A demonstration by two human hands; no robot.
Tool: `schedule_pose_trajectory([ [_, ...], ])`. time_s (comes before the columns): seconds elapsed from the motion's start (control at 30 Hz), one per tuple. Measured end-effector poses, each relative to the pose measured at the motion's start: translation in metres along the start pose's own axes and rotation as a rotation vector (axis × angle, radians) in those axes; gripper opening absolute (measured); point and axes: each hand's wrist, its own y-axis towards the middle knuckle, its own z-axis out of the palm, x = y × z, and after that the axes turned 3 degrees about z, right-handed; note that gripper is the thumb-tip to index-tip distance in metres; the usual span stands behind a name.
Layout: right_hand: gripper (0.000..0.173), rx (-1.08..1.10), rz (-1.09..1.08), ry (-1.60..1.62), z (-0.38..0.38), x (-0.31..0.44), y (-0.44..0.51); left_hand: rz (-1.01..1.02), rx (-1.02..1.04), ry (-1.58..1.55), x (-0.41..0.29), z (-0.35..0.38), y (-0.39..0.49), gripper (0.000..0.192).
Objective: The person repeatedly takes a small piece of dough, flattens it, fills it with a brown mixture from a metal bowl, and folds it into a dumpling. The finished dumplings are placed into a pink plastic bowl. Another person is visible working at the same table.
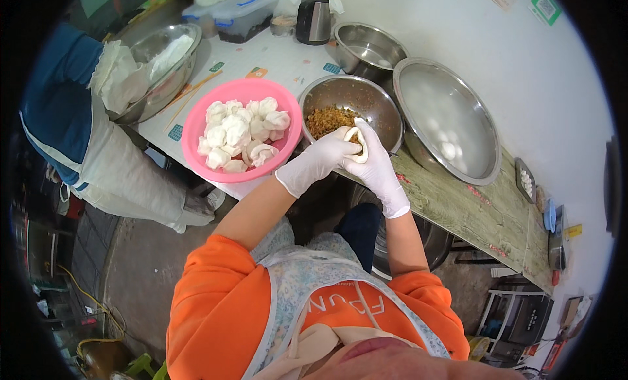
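Both my hands, in thin white gloves, meet over the near rim of a steel bowl (378, 105) of crumbly brown filling (327, 120). Between them is a ring-shaped white dough piece (364, 153) with some brown filling showing inside. My left hand (319, 157) pinches its left edge with thumb and fingers. Cupped around the right side is my right hand (374, 166), its fingertips at the top of the dough. To the left sits a pink plastic basin (196, 166) heaped with white dough lumps (236, 132).
Right of the filling bowl stand a large steel basin (483, 171) of cloudy liquid with white lumps and a smaller steel basin (370, 31). At left, a person in a blue sleeve (73, 51) stands by another steel basin (164, 93). Chopsticks (191, 95), a kettle (314, 22) and lidded tubs (245, 19) are behind.
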Motion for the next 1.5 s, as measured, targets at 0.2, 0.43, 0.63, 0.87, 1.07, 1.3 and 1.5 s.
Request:
schedule_pose_trajectory([
  [0.2,0.081,0.019,0.054,0.045,0.005,-0.001,0.004,0.007,-0.192,0.164,0.006,0.000,0.005,0.027],
  [0.43,0.069,-0.050,0.112,0.144,0.007,-0.013,0.014,-0.178,-0.115,0.152,-0.015,0.000,0.022,0.037],
  [0.63,0.055,-0.296,0.257,0.504,-0.005,-0.026,0.013,0.021,-0.204,0.181,-0.033,-0.010,0.024,0.032],
  [0.87,0.052,-0.352,0.270,0.520,-0.010,-0.032,0.007,0.531,-0.423,1.111,-0.001,-0.031,0.041,0.012],
  [1.07,0.049,-0.385,0.249,0.525,-0.013,-0.036,0.002,0.663,-0.538,1.661,0.011,-0.018,0.038,0.006],
  [1.3,0.047,-0.378,0.247,0.517,-0.016,-0.033,0.000,0.232,-0.251,1.549,0.002,-0.018,0.044,0.036],
  [1.5,0.046,-0.394,0.240,0.488,-0.015,-0.029,-0.001,0.445,-0.390,1.861,0.005,-0.005,0.028,0.045],
])
